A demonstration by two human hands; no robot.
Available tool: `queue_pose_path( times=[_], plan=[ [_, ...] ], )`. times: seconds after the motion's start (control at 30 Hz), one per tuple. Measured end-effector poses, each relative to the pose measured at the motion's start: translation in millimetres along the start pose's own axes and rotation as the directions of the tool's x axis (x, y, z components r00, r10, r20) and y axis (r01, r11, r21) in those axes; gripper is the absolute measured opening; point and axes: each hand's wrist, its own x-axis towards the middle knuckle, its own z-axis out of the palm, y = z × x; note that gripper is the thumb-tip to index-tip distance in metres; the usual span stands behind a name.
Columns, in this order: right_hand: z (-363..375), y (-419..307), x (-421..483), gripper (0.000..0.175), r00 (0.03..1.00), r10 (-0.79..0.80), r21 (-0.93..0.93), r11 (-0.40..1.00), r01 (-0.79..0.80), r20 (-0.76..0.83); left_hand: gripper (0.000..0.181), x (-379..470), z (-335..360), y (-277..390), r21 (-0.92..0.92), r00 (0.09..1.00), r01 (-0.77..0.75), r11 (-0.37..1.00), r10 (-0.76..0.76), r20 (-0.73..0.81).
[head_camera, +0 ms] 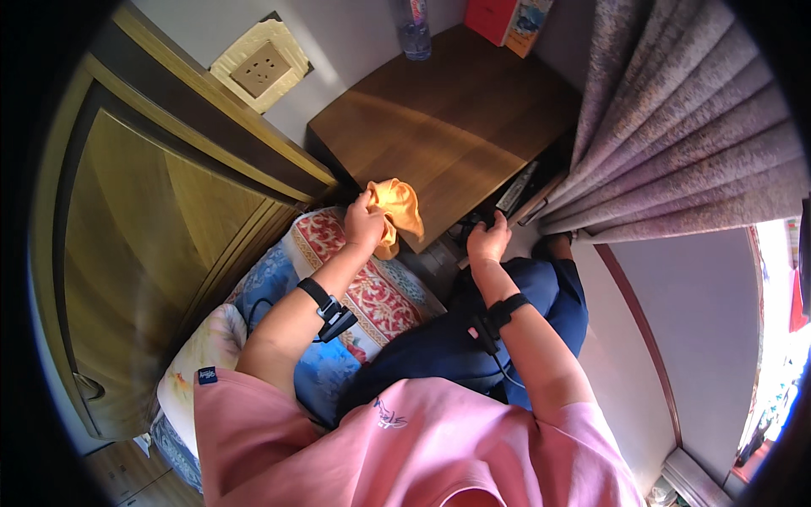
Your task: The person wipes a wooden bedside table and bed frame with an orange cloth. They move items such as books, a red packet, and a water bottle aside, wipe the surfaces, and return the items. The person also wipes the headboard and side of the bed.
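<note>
An orange cloth (399,204) is bunched in my left hand (365,223), and its loose folds hang over the near left corner of a brown wooden desk (456,114). My right hand (489,241) is just off the desk's front edge, over an open drawer (529,209). Its thumb points up; the other fingers are partly hidden, so I cannot tell whether they touch the drawer. Dark items and a long grey object (518,187) lie inside the drawer. Each forearm wears a black strap with a small device.
A clear plastic bottle (415,35) and books (491,22) stand at the desk's back. Left is a wooden cabinet door (152,247) near a wall socket (261,68). Patterned bedding (383,304) lies beneath my left arm. A heavy curtain (678,127) hangs at the right.
</note>
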Motion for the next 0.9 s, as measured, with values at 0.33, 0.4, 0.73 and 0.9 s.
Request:
queue_pose_path(
  times=[0.33,0.4,0.73,0.9],
  plan=[
    [-12.1,0.1,-14.9,0.054,0.948,-0.181,-0.136,0.966,0.222,0.261,0.055,141.9,-1.3,50.0,0.62,0.966,-0.106,0.777,0.229,-0.121],
    [-24.4,5.8,-13.3,0.059,0.985,-0.083,-0.06,0.994,0.093,0.151,0.06,154.4,12.9,41.2,0.695,0.994,0.048,0.717,-0.099,0.034],
    [-32.8,-11.9,3.1,0.079,0.796,0.289,0.382,0.757,-0.53,0.533,0.045,138.5,52.0,19.0,0.54,0.889,-0.458,0.706,0.377,0.26],
    [-13.7,-20.2,24.2,0.082,0.666,0.179,0.524,0.485,-0.7,0.724,0.048,37.5,52.7,46.6,0.376,0.776,-0.625,0.684,0.49,0.396]
  ],
)
